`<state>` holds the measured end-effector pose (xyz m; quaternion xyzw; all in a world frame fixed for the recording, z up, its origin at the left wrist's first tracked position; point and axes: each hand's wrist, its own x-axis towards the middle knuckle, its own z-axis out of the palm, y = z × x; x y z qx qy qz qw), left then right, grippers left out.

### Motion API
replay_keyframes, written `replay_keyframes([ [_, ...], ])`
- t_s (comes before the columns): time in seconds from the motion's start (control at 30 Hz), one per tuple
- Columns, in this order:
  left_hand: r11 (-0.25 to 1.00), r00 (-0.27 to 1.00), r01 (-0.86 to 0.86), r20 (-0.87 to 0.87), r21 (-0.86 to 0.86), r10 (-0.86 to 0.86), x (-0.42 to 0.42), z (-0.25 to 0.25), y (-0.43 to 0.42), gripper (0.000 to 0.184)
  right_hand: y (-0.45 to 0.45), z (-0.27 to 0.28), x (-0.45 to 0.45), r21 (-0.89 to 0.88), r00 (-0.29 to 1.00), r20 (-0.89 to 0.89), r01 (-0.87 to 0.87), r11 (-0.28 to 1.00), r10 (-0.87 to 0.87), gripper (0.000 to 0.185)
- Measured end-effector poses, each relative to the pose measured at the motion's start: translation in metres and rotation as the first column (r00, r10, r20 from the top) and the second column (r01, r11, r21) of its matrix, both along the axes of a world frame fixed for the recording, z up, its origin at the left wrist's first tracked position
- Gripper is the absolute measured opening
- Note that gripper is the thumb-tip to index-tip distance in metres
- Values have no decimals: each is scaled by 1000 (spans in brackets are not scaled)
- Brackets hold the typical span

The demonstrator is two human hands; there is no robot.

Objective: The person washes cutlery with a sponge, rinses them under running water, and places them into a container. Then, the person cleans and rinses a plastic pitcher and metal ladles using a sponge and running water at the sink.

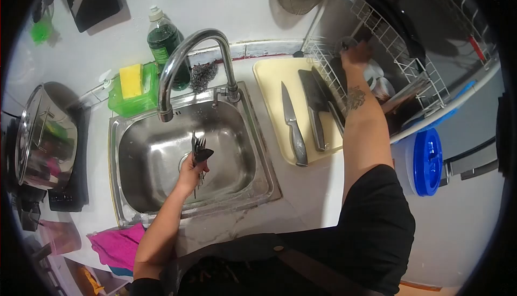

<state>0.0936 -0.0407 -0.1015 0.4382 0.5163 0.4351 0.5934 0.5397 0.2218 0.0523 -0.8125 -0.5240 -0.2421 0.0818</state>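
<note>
Over the steel sink (264, 159), my left hand (189, 176) is closed around a bunch of cutlery (199, 144). Fork tines and a dark rounded end stick out above the fingers, and thin metal ends show below. My right hand (355, 55) reaches into the white wire dish rack (323, 59), close to a clear rounded item; its fingers are blurred and I cannot tell whether they grip anything. A knife (293, 129), a cleaver (316, 107) and another dark blade lie on the cream cutting board (265, 75) between the sink and the rack.
The curved faucet (202, 36) arches over the sink. Behind it stand a green soap bottle (164, 43), a scouring pad (203, 75) and a yellow sponge (131, 80) in a green holder. A large pot (46, 140) is at left, a blue-lidded container (428, 161) at right.
</note>
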Motion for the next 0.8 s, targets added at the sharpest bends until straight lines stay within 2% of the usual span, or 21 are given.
replay_keyframes([
  [0.03, 1000, 1000, -1, -5, -12, 1, 0, 3, -1, 12, 11, -5, 8, -32, 997, -26, 77, 997, -78, 46],
  [0.07, 999, 999, -10, -36, -41, 9, 0, 7, -1, 13, 21, -14, 13, 100, 995, -21, 100, 990, -98, 50],
  [0.1, 998, 998, -18, -65, -67, 14, 2, 8, -1, 14, 22, -12, 10, 91, 995, -23, 102, 991, -101, 50],
  [0.17, 997, 997, -22, -71, -74, 16, 1, 4, 0, 15, 20, 8, -2, -26, 953, -241, 181, 983, -182, 44],
  [0.3, 996, 995, -13, -96, -93, 4, -3, 0, 0, 15, 48, 5, 18, -47, 927, -335, 163, 986, -169, 37],
  [0.33, 996, 996, -18, -92, -92, 10, -2, 0, 0, 15, 50, 5, 20, -8, 906, -407, 128, 992, -120, 35],
  [0.4, 997, 999, -48, -20, -58, 47, 0, 0, -1, 14, 45, 10, 10, 33, 879, -472, 95, 995, -68, 33],
  [0.47, 997, 999, -40, -33, -67, 38, 0, 1, 0, 13, 27, 19, -10, 93, 973, -229, 12, 996, 10, 31],
  [0.5, 996, 998, -35, -49, -78, 31, 0, 3, -1, 12, 26, 17, -9, 92, 974, -228, 18, 996, 4, 31],
  [0.57, 995, 997, -31, -70, -93, 25, 2, 6, 1, 11, 25, 14, -11, 182, 977, 133, -191, 965, 168, 31],
  [0.63, 993, 995, -28, -97, -117, 17, 2, 8, 2, 10, 15, 15, -18, 231, 966, 159, -238, 943, 205, 30],
  [0.7, 999, 991, -33, -127, 21, 35, 3, 5, 2, 12, 4, 15, -28, 285, 916, 197, -394, 874, 349, 29],
  [0.73, 999, 995, -37, -96, 24, 39, 4, 8, 0, 12, -6, 18, -37, 286, 905, 68, -421, 861, 419, 29],
  [0.77, 999, 997, -44, -67, 32, 46, 5, 13, 0, 11, -17, 20, -48, 279, 902, 55, -426, 861, 428, 29],
  [0.8, 999, 996, -46, -74, 26, 48, 6, 18, 0, 11, -25, 21, -56, 325, 873, 132, -486, 811, 470, 29],
])
